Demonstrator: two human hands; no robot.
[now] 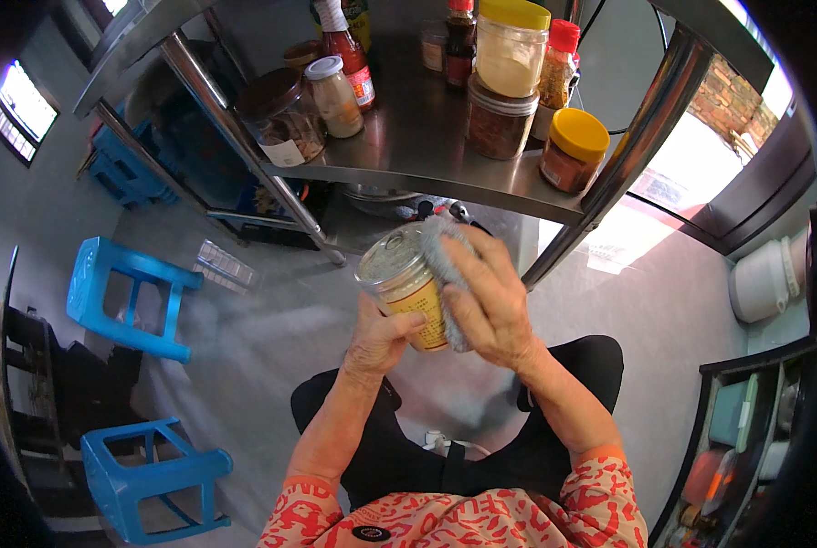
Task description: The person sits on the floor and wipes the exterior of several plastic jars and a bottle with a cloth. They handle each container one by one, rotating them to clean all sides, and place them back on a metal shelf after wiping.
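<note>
My left hand (pixel 379 337) grips a cylindrical canister (pixel 408 291) from below and the left side, thumb across its yellow label, which bears writing. The canister is tilted, and its top has a clear rim and what looks like a pull ring. A fluffy grey cloth (pixel 442 240) is in my right hand (pixel 494 298), pressed against the canister's right side. That side of the canister is hidden by cloth and fingers. Both hands are above my knees, in front of a metal shelf unit.
On the steel shelf (pixel 408 151) stand a yellow-lidded jar (pixel 573 151), stacked jars (pixel 501 123), a red sauce bottle (pixel 348 58) and a white-lidded jar (pixel 335 96). Blue plastic stools (pixel 127 294) are at left. White buckets (pixel 764 277) and a dark storage rack (pixel 706 383) are at right.
</note>
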